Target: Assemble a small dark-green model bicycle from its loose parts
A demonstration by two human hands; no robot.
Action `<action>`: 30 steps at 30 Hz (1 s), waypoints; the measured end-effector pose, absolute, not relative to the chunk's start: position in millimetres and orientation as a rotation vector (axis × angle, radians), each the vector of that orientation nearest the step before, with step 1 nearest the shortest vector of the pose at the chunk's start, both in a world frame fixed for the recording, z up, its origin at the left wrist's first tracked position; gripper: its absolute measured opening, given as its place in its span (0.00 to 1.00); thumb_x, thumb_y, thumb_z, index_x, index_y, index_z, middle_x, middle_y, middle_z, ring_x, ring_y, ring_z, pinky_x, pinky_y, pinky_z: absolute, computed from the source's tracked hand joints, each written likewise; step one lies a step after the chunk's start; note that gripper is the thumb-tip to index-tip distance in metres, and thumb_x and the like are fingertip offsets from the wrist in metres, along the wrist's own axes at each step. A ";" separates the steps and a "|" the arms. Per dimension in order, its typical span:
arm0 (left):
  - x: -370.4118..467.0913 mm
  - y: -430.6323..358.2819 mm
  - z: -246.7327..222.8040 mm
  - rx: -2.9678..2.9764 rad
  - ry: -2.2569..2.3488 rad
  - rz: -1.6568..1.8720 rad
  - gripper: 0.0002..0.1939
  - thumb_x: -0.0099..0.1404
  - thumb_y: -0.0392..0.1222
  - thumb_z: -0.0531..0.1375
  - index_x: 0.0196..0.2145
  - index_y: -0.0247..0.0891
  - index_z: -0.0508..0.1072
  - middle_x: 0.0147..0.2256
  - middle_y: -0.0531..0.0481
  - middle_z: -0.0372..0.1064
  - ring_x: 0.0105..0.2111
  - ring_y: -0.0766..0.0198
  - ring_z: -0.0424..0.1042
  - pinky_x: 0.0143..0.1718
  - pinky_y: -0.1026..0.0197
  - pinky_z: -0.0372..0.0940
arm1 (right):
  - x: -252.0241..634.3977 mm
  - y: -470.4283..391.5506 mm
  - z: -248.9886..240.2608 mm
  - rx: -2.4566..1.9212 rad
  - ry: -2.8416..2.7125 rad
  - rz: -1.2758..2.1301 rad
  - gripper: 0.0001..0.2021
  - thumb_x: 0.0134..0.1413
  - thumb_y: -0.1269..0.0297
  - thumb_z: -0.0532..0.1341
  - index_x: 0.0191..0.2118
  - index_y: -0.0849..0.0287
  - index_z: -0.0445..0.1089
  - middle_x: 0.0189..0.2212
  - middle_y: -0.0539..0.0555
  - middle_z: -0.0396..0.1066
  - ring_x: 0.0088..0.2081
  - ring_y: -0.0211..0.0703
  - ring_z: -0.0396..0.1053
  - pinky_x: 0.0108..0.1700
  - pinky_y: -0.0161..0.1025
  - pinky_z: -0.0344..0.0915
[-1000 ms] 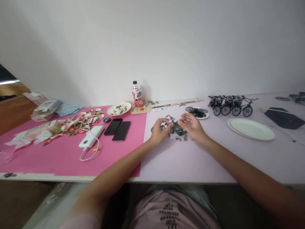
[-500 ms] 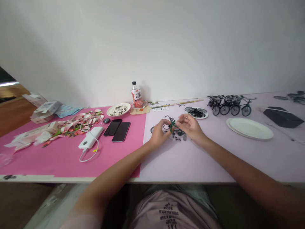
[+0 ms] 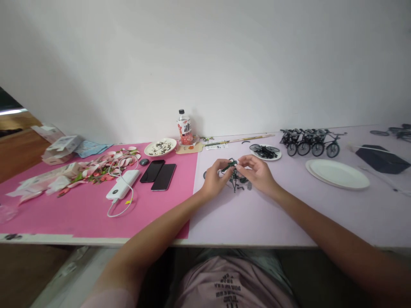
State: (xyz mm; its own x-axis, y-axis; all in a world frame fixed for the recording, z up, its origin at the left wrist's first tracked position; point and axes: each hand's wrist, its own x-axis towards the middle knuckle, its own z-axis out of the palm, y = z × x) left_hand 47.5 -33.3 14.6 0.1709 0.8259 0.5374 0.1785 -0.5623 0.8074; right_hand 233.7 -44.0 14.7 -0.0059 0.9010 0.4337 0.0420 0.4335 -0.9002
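My left hand (image 3: 214, 179) pinches a small dark green model bicycle part (image 3: 229, 166) between thumb and fingers, just above the pale lilac tabletop. From the other side, my right hand (image 3: 259, 174) has its fingertips closed at the same part; the fingers partly cover it, so its exact shape is hard to make out. Beneath and between the hands lie loose dark bicycle pieces (image 3: 249, 185), partly hidden. Behind my right hand stands a white plate (image 3: 278, 156) heaped with small black parts (image 3: 267, 151).
Several model bicycles (image 3: 332, 149) stand in a row at the back right. Nearer are white oval plates (image 3: 340, 174) and a dark box-like object (image 3: 382, 158). To the left are two phones (image 3: 163, 177), a power bank (image 3: 122, 185), petals (image 3: 99, 167), a bottle (image 3: 185, 128) and another plate (image 3: 150, 150).
The green part has turned between my fingers, from a splayed shape to a slanting one. My right fingertips have closed in towards my left hand.
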 end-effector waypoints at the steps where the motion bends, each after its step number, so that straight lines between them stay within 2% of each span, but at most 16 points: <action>1: 47.6 -32.5 14.8 1.835 0.947 1.422 0.10 0.69 0.44 0.67 0.46 0.40 0.76 0.45 0.43 0.80 0.48 0.55 0.80 0.53 0.55 0.71 | 234.1 -44.3 14.5 -0.919 -1.433 0.836 0.21 0.54 0.45 0.72 0.44 0.55 0.75 0.35 0.53 0.74 0.36 0.45 0.74 0.36 0.42 0.78; 8: 47.3 -30.0 15.6 1.763 0.970 1.418 0.10 0.68 0.45 0.68 0.44 0.39 0.79 0.44 0.44 0.81 0.47 0.55 0.80 0.52 0.55 0.72 | 238.0 -46.0 14.3 -1.003 -1.538 0.711 0.20 0.58 0.46 0.70 0.49 0.54 0.82 0.38 0.55 0.77 0.38 0.48 0.75 0.31 0.40 0.76; 16: 45.4 -27.6 14.6 1.841 0.989 1.400 0.09 0.68 0.45 0.66 0.40 0.37 0.80 0.42 0.45 0.82 0.44 0.56 0.80 0.50 0.57 0.71 | 239.7 -46.0 16.9 -1.031 -1.603 0.618 0.17 0.60 0.48 0.68 0.47 0.55 0.82 0.38 0.56 0.78 0.39 0.48 0.76 0.31 0.39 0.74; 23: 44.2 -27.8 15.9 1.832 1.008 1.352 0.11 0.66 0.48 0.67 0.36 0.36 0.80 0.38 0.44 0.82 0.41 0.57 0.79 0.46 0.58 0.71 | 240.5 -45.9 16.7 -1.049 -1.647 0.566 0.19 0.60 0.45 0.67 0.46 0.55 0.82 0.40 0.58 0.79 0.40 0.50 0.76 0.33 0.42 0.74; 30: 44.2 -24.2 15.5 1.806 0.994 1.309 0.13 0.66 0.49 0.67 0.34 0.35 0.80 0.37 0.44 0.81 0.39 0.58 0.78 0.45 0.59 0.70 | 242.1 -42.7 14.2 -1.065 -1.683 0.548 0.17 0.61 0.49 0.66 0.47 0.56 0.81 0.39 0.58 0.78 0.39 0.49 0.75 0.34 0.43 0.72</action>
